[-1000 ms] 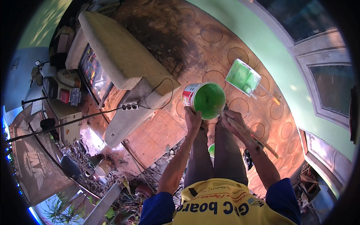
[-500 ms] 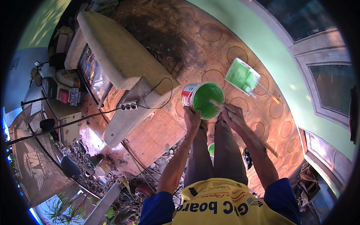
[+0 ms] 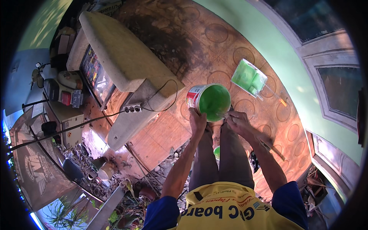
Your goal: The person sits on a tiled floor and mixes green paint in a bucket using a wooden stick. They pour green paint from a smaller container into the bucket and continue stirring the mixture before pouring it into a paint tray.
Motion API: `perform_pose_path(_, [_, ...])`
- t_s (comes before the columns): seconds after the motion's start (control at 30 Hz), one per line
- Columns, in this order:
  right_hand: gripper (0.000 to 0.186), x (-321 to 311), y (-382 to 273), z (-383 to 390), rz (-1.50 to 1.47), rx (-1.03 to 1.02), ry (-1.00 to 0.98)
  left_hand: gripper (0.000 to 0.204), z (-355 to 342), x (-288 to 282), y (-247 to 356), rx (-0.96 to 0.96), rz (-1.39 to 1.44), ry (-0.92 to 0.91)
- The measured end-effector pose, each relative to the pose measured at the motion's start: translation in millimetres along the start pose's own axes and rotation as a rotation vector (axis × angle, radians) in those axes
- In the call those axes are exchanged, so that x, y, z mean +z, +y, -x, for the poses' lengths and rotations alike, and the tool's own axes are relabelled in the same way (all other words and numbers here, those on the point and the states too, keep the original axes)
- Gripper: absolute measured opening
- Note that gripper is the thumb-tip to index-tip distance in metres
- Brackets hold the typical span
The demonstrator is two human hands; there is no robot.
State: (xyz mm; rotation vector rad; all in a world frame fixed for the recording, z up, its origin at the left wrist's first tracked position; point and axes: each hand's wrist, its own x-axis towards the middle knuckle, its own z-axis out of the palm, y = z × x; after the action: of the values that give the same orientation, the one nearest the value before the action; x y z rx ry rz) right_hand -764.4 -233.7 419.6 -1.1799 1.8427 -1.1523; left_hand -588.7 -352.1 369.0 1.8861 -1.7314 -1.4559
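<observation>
A white paint bucket (image 3: 193, 96) with a red patch on its side is tilted before me, its inside coated with green paint (image 3: 213, 100). My left hand (image 3: 197, 119) is closed on its near left rim, thumb over the edge. At the near right rim, my right hand (image 3: 238, 122) is closed round a long thin stick (image 3: 275, 151). The stick's back end shows beyond my right forearm; its front end is blurred by the rim. Further right, a paint tray (image 3: 249, 78) holds green paint and a roller (image 3: 257, 81) with an orange-tipped handle.
Left of me stands a stone-like counter (image 3: 126, 57) with a power strip (image 3: 133, 108) and black cable. A light green wall (image 3: 281, 50) curves along the right. Another green-painted container (image 3: 217, 152) shows between my legs. Potted plants (image 3: 126, 207) are at lower left, a motor scooter (image 3: 65, 90) far left.
My right hand has drawn slightly nearer to me along the rim, and the stick's front end has left the middle of the bucket's opening. The bucket has shifted slightly right.
</observation>
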Motion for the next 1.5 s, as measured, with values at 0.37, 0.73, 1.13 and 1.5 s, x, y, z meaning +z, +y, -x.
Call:
perform_pose_path(0.37, [0.006,1.9,-19.7,-8.2,-0.333,0.341,0.034,0.039,0.3,-3.3,12.2,-0.013,-0.018,-0.011])
perform_pose_path(0.73, [0.01,-4.0,-23.9,-20.4,0.032,0.073,0.06,0.045,-3.9,-3.0,4.1,-0.018,-0.047,-0.018])
perform_pose_path(1.13, [0.009,-0.1,-10.6,-21.8,0.088,-0.021,0.022,0.042,-6.8,0.4,-1.1,-0.031,-0.018,-0.016])
perform_pose_path(1.5, [0.01,2.8,-8.1,-13.9,0.05,0.089,-0.06,0.04,-11.0,-0.5,0.5,-0.021,-0.007,-0.016])
